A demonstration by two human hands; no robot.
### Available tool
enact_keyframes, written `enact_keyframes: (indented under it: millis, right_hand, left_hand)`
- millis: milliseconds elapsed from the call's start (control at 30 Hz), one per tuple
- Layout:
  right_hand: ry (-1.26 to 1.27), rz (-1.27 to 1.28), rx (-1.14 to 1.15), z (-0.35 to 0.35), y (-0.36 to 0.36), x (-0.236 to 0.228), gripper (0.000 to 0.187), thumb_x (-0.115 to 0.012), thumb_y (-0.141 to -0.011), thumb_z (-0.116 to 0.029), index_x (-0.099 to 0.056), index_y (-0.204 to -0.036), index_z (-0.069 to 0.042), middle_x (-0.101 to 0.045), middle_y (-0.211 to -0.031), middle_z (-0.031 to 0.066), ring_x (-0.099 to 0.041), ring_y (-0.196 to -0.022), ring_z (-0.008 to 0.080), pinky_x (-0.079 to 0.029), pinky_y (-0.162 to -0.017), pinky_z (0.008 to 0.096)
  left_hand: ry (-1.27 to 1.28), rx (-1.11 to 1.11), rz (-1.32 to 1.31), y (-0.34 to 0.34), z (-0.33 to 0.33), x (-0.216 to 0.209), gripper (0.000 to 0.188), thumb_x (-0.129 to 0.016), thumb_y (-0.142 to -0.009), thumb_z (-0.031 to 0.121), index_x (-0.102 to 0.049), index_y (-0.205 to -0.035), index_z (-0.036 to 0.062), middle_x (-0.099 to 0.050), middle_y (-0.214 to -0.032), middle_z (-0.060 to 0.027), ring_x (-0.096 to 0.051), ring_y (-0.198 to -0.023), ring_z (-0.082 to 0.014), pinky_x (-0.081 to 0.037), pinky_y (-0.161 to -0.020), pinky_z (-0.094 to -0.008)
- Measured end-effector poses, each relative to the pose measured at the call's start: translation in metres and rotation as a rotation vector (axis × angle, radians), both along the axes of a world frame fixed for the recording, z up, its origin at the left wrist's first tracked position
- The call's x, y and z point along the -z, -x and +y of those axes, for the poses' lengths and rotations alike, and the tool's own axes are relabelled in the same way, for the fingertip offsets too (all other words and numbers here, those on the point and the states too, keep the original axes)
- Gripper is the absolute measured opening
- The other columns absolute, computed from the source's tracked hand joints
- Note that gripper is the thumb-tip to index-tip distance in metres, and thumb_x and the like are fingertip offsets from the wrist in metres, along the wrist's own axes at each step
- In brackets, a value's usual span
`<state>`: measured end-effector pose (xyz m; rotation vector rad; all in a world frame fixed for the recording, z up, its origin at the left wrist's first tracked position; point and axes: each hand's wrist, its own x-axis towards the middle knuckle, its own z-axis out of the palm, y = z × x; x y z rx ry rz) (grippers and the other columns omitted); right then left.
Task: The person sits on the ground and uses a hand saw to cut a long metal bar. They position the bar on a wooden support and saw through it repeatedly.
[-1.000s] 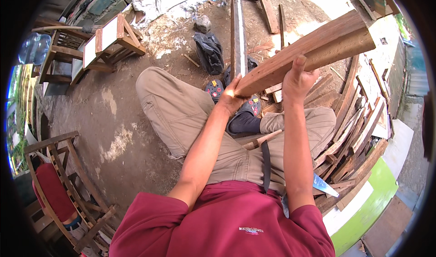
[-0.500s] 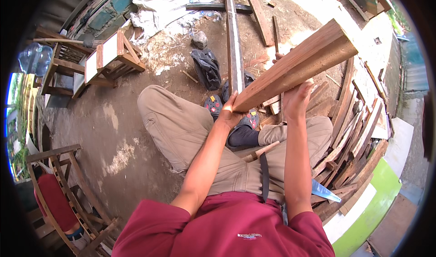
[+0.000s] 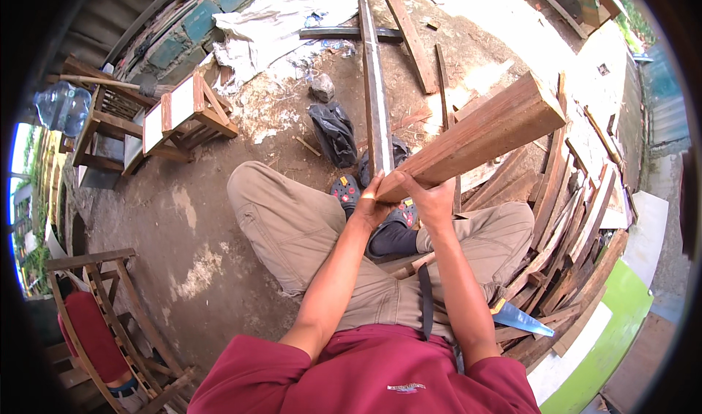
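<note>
Above dirt ground (image 3: 175, 216), fingers (image 3: 428, 194) wrap the beam's (image 3: 475, 140) near end.

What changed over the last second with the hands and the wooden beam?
Both hands slid together at the near end of the wooden beam: the left hand and the right hand, a second ago apart along it, now grip side by side. The beam's far end swung a little lower and leftward. The person stays seated, with the pile of planks at their right and the long board on the ground ahead unchanged.
</note>
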<state>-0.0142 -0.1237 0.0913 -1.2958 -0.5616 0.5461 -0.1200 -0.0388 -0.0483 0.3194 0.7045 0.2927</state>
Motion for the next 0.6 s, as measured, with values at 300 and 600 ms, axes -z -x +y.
enact_keyframes:
  millis: [300,600]
  right_hand:
    - [0.101,-0.042,0.096,0.0,0.007,0.013,0.033,-0.083,-0.08,-0.001,-0.061,-0.105,0.004,-0.067,-0.098,0.0089,-0.066,-0.087,0.0154,-0.055,-0.079,0.0305]
    - [0.069,-0.045,0.147,0.001,0.004,0.023,0.03,-0.083,-0.078,-0.004,-0.064,-0.1,0.004,-0.067,-0.096,0.0089,-0.065,-0.087,0.0156,-0.054,-0.078,0.0317]
  left_hand:
    - [-0.031,0.084,0.022,0.002,0.004,0.006,0.053,-0.057,-0.097,0.057,-0.058,-0.126,0.012,-0.062,-0.114,-0.0066,-0.057,-0.099,-0.0188,-0.046,-0.077,-0.0363]
    - [-0.073,0.109,-0.005,0.002,0.002,0.006,0.06,-0.061,-0.093,0.063,-0.059,-0.127,0.0134,-0.061,-0.119,-0.0047,-0.055,-0.104,-0.0173,-0.042,-0.084,-0.037]
